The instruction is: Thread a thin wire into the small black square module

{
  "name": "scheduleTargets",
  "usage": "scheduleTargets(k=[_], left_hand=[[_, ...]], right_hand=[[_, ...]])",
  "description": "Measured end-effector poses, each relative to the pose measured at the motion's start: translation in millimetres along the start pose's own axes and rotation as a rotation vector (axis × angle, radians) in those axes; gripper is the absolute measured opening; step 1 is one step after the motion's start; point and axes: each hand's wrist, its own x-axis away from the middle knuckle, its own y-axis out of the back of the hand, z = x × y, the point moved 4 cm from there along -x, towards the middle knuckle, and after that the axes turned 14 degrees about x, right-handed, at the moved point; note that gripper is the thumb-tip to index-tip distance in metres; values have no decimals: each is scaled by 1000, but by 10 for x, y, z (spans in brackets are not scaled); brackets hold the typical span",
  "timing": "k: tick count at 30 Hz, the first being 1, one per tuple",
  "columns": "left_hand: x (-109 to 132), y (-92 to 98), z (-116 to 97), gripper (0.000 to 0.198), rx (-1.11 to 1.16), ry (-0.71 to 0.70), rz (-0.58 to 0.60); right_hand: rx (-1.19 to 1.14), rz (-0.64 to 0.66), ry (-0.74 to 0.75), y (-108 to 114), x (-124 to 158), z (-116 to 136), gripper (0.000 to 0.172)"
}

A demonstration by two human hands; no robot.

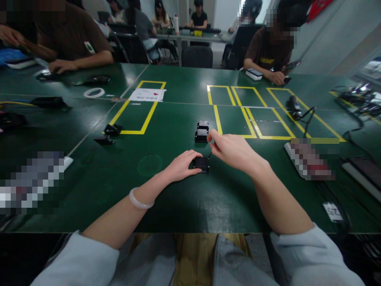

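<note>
On the green table in front of me sits a small black rectangular block [201, 163] with a flat top. My left hand [186, 163] is closed around its left side, thumb at the near edge and fingers at the far edge. Just above the block's right far corner, the fingertips of my right hand [228, 147] are pinched together. A thin dark piece shows below them near the corner; it is too small to name. Beyond my hands stand similar black blocks [202, 133], one behind the other, with lighter tops.
Yellow tape outlines [218, 119] mark the green table [178, 206]. Small black parts [112, 129] lie left, with a white tape roll [94, 93] and printed sheet [148, 95] farther back. A black cylindrical device [294, 107] and cables lie right. Other people work across the table.
</note>
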Motion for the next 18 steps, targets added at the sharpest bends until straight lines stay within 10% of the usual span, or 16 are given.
scheduleTargets(k=[18], left_hand=[[5,-3,7,36,-21,10,2]], right_hand=[[-14,21,-12,-2,-4,-4,26]])
